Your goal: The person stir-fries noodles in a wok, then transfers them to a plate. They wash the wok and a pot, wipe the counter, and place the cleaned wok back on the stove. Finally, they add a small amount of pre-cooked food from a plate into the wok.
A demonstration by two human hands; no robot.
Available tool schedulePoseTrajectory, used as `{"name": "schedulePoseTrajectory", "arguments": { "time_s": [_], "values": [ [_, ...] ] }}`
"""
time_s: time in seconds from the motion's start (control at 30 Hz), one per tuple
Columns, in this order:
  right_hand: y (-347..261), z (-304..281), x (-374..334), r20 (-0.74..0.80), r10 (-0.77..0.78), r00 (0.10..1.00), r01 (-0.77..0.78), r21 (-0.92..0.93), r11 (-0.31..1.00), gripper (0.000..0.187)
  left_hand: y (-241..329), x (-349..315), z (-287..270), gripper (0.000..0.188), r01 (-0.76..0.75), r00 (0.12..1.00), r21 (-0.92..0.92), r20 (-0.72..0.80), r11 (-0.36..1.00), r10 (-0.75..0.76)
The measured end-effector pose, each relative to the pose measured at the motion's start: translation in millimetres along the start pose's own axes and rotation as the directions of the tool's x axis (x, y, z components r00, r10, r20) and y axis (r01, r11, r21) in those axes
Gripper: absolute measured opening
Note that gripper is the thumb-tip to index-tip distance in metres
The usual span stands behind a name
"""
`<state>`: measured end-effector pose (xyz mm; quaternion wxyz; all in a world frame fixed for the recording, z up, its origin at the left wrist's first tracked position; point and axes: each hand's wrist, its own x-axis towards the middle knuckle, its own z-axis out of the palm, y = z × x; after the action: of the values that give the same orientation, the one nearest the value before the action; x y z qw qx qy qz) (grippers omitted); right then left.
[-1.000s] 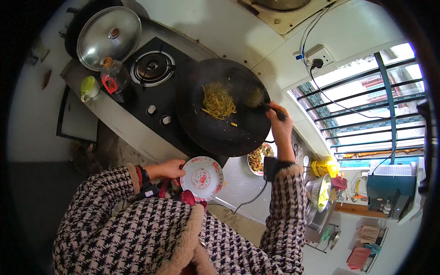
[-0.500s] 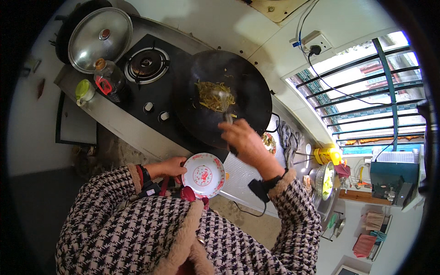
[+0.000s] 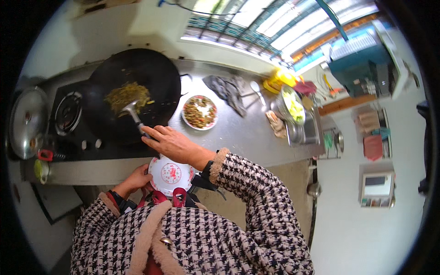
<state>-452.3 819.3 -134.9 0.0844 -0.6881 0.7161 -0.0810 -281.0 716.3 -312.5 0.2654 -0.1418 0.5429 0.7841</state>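
My right hand (image 3: 170,144) is closed round the dark handle of a metal spatula (image 3: 130,108). The spatula's head rests at the near edge of shredded, yellow-green food (image 3: 128,95) in a large black wok (image 3: 158,75). Below the wok, close to my body, my left hand (image 3: 136,178) grips the left rim of a white dish (image 3: 158,176) with a red pattern. No food lies in that dish. To the right of the wok, a patterned plate (image 3: 212,123) holds cooked, chopped food.
A metal lid (image 3: 28,117) leans left of the free burner (image 3: 68,113). Along the counter (image 3: 243,137) lie a grey cloth (image 3: 227,94), a white spoon (image 3: 257,91) and a glass bowl (image 3: 288,103) of pale green pieces beside the sink (image 3: 311,128). A barred window stands behind.
The view has swung right, bringing the plate of food and sink fully in. The spatula has shifted to the near edge of the food. My left hand still holds the dish.
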Motion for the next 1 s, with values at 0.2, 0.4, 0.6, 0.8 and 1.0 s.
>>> {"name": "schedulePoseTrajectory", "arguments": {
  "time_s": [0.2, 0.4, 0.6, 0.8, 1.0],
  "values": [
    [25, -56, -132, -0.288, 0.44, 0.85, -0.444, 0.056, 0.894, 0.041, 81, 37, 63, 0.038, -0.004, 0.995, -0.058, 0.095, 0.998, 0.01],
    [21, -87, -327, -0.156, 0.822, 0.547, -0.732, 0.387, 0.56, 0.033, 149, 94, 169, 0.039, -0.024, 0.993, 0.037, 0.12, 0.999, 0.02],
    [31, -104, -472, 0.185, 0.967, 0.175, -0.55, 0.833, -0.06, 0.041, 189, 157, 323, 0.043, -0.089, 0.971, 0.023, 0.226, 0.996, 0.082],
    [86, -125, -565, 0.193, 0.964, 0.182, -0.24, 0.96, -0.147, 0.026, 219, 222, 426, 0.037, -0.175, 0.931, -0.058, 0.316, 0.983, 0.184],
    [153, -152, -625, 0.108, 0.994, 0.012, -0.334, 0.938, -0.098, 0.02, 260, 287, 491, 0.031, -0.151, 0.906, 0.068, 0.408, 0.986, 0.111]
  ]
}}
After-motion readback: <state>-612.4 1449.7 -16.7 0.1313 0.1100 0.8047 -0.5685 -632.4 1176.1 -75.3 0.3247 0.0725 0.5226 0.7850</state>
